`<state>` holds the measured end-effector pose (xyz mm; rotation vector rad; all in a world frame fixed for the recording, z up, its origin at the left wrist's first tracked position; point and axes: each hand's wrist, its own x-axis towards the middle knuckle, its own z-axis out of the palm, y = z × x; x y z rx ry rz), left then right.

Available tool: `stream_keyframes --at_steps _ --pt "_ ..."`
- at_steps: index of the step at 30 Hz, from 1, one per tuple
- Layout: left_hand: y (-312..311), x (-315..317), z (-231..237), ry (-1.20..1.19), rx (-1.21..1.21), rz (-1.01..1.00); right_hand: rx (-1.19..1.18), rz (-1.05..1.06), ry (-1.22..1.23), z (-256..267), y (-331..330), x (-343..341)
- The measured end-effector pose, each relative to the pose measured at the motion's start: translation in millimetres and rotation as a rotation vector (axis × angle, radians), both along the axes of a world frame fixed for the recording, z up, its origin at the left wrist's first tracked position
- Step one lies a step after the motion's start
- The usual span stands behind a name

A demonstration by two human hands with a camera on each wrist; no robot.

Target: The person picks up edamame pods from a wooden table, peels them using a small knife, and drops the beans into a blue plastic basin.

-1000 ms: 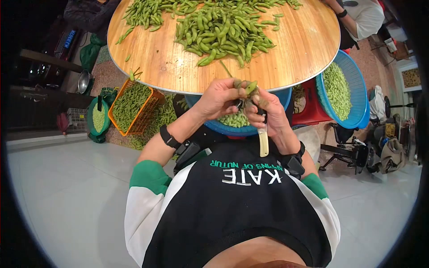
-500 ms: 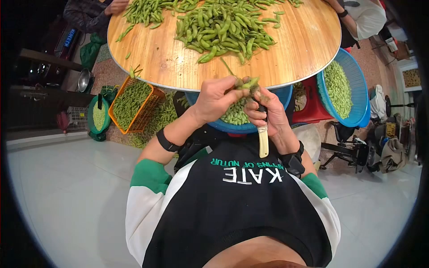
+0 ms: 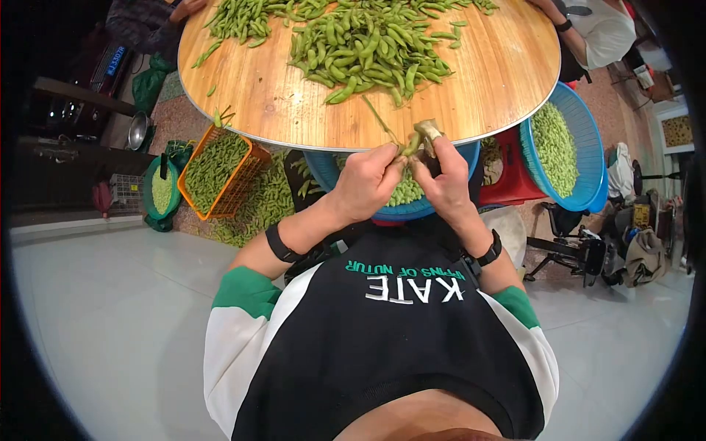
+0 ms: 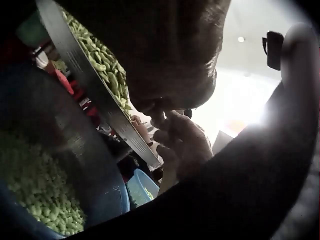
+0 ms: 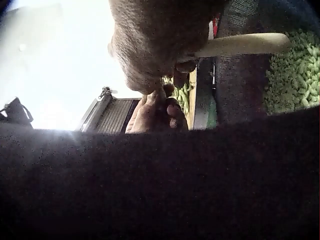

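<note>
In the head view my left hand (image 3: 364,182) pinches a green soybean pod (image 3: 413,142) between thumb and fingertips, just over the near table edge. My right hand (image 3: 450,185) meets it there, its thumb and fingertips at the same pod. A knife's pale handle (image 5: 245,45) sticks out of the right hand's grip in the right wrist view; its blade is hidden. Below both hands, a blue basin (image 3: 397,212) holds shelled beans (image 3: 406,192). A thin green stem (image 3: 379,116) runs from the tabletop towards the left fingertips.
Piled soybean pods (image 3: 368,55) cover the far part of the round wooden table (image 3: 500,95). An orange crate (image 3: 246,176) of pods stands at left, a blue basket (image 3: 588,140) of beans at right. Two other people (image 3: 151,22) sit at the table's far sides.
Both hands have turned and lowered slightly over the pod. The knife handle, visible earlier pointing towards the body, is now out of sight in the head view. Another person's hand has come to the table's left edge.
</note>
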<state>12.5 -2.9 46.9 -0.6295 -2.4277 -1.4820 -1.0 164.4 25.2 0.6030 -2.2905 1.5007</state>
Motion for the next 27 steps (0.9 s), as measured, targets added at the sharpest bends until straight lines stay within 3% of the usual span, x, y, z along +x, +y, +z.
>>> stream_keyframes --at_steps 1,4,9,14,15,17,21,23,24,26,27 --pt "0 1 -1 -0.03 -0.018 -0.009 0.11 -0.01 0.065 3 1 0" --pt "3 3 -4 -0.066 -0.014 -0.018 0.138 0.005 0.185 0 -3 -2" --pt "10 10 -19 -0.107 0.047 -0.052 0.165 0.033 0.15 -14 3 -5" --pt "7 8 -22 -0.476 0.246 -0.052 0.204 0.014 0.19 -15 3 -6" --pt "5 6 -28 -0.472 0.247 -0.051 0.227 -0.002 0.204 -18 3 -7" --pt "-1 2 -46 -0.05 -0.007 -0.033 0.251 -0.019 0.219 -22 5 -7" --pt "-5 10 -35 -0.025 -0.083 -0.013 0.192 -0.043 0.147 -23 6 -5" --pt "0 6 -21 0.23 -0.104 0.029 0.159 -0.053 0.117 -19 4 -2" --pt "0 5 -18 0.228 -0.104 0.03 0.121 -0.056 0.082 -16 1 -1" --pt "0 1 -14 -0.126 -0.015 -0.061 0.083 -0.057 0.053 -10 0 -2" --pt "-3 -4 -13 -0.121 -0.015 -0.061 0.077 -0.079 0.064 -8 1 -4"
